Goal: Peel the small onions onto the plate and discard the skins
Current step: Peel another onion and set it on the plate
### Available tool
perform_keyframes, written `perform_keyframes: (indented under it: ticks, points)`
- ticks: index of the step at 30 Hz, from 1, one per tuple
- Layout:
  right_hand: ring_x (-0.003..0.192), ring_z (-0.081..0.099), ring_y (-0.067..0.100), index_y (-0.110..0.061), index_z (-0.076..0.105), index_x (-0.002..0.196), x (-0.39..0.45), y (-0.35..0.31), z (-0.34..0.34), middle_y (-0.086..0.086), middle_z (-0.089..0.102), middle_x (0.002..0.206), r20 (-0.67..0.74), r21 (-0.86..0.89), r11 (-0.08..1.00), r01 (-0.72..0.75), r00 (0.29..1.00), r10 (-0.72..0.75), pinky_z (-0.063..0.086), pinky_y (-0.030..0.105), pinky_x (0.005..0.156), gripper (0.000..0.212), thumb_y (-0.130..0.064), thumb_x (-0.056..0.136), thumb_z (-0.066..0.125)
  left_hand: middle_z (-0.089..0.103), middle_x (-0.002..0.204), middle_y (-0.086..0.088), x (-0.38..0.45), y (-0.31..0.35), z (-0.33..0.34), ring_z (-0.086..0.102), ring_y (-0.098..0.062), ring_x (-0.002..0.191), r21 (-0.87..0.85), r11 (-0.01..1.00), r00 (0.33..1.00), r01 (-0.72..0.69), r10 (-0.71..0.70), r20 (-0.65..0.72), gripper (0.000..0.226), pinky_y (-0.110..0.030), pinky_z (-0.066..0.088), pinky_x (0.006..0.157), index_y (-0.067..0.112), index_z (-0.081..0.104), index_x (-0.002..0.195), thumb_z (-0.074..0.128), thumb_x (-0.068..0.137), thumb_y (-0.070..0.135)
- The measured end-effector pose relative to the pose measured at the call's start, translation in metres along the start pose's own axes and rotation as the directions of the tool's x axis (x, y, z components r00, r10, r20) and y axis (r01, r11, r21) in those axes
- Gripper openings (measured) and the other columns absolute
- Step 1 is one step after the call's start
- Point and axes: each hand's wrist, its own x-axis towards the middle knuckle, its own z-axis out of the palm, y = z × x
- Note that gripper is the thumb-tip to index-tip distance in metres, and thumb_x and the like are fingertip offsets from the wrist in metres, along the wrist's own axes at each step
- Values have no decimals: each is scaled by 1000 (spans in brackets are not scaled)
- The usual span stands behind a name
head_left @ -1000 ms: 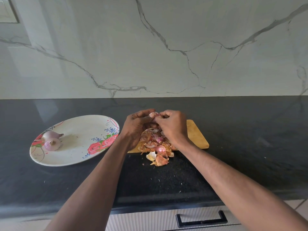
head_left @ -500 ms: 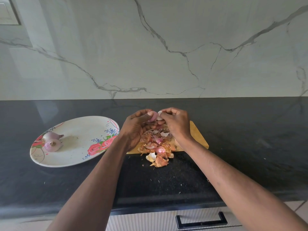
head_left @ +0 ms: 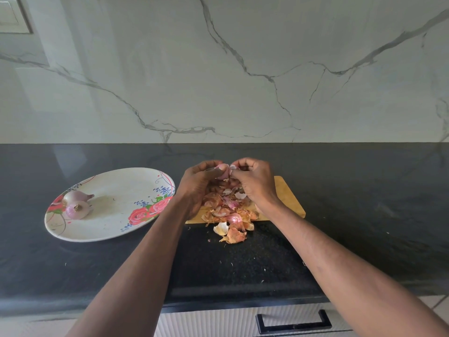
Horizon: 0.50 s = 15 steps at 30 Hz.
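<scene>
My left hand (head_left: 198, 184) grips a small pink onion (head_left: 223, 172) above the wooden cutting board (head_left: 288, 198). My right hand (head_left: 255, 182) pinches a bit of pale skin at the onion's right side. Under both hands lies a pile of orange and pink onion skins (head_left: 227, 214), spilling off the board's front edge onto the counter. To the left, a white oval plate (head_left: 116, 203) with a rose print holds two peeled onions (head_left: 76, 204) near its left rim.
The black stone counter (head_left: 364, 203) runs the full width, backed by a white marble wall (head_left: 243, 69). A drawer with a black handle (head_left: 294, 324) sits below the counter's front edge. Small skin flecks dot the counter in front of the board.
Both hands rose slightly and drew a little apart; more of the pink onion shows between them, and the right fingers have pulled a piece of skin away from it.
</scene>
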Motion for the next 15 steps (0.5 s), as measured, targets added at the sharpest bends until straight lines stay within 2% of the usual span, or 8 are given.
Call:
perform_keyframes:
  ticks: [4, 9, 12, 15]
  points:
    - [70, 71, 18, -10, 75, 85, 1, -1, 0, 4, 75, 77, -21, -6, 1000, 0, 1000, 0, 60, 29, 64, 5, -13, 82, 78, 74, 82, -12, 1, -1, 1, 70, -17, 62, 38, 999, 1000, 15, -15, -20, 15, -24, 54, 51, 3, 70, 108, 62, 97, 10]
    - [71, 65, 11, -11, 72, 85, 2, 1, -1, 2, 71, 78, -24, -21, 1000, -11, 1000, 10, 56, 28, 65, 6, -6, 83, 73, 72, 91, -15, 9, -3, -5, 68, -21, 71, 24, 999, 998, -26, 28, -48, 18, -26, 54, 58, 3, 64, 114, 57, 101, 12]
    - [65, 61, 8, -12, 67, 88, 2, -1, 0, 0, 67, 74, 17, -53, 999, 9, 1000, -8, 51, 21, 58, 11, -3, 83, 72, 71, 95, -18, 12, -4, -7, 68, -23, 74, -14, 999, 996, -33, 32, -85, 15, -27, 56, 62, 3, 64, 111, 56, 100, 7]
    - [67, 62, 12, -14, 65, 85, 1, 0, 4, 1, 67, 75, 43, -110, 993, 33, 999, -29, 53, 29, 60, 13, -3, 82, 72, 70, 98, -18, 16, -5, -9, 69, -24, 76, -79, 995, 986, -56, 42, -159, 13, -27, 59, 66, 2, 65, 109, 60, 97, 4]
